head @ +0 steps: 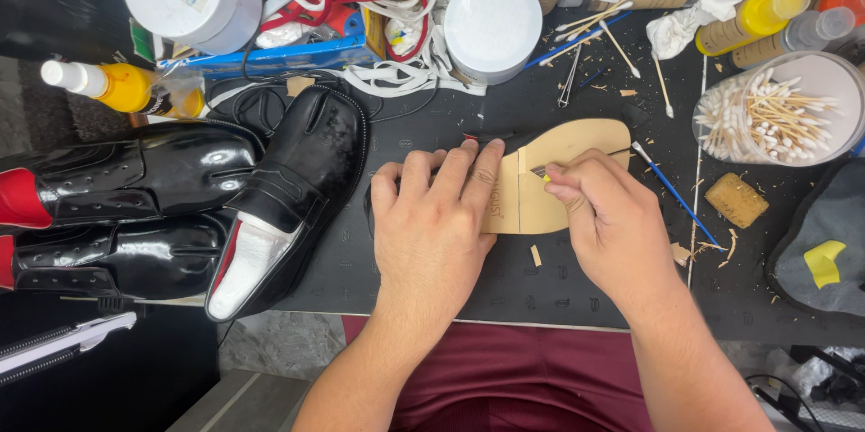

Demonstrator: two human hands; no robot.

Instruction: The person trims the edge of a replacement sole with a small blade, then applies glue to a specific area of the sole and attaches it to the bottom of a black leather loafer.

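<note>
Left hand (432,216) pressing flat, fingers spread, pinning tan leather sole piece (563,175) to black cutting mat (432,121) on counter. Right hand (608,216) pinching thin blade tool (550,171), grip clenched. Risk: blade slipping toward left fingertips (491,157); sole shifting, cut wandering.

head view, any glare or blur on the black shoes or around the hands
Head view: bright glare streaks on the glossy black shoes, strongest on the toe nearest the mat; lighting even and soft, faint shadow under the left hand and right hand; tan insole sharp; edges bend slightly from the wide lens.
</note>
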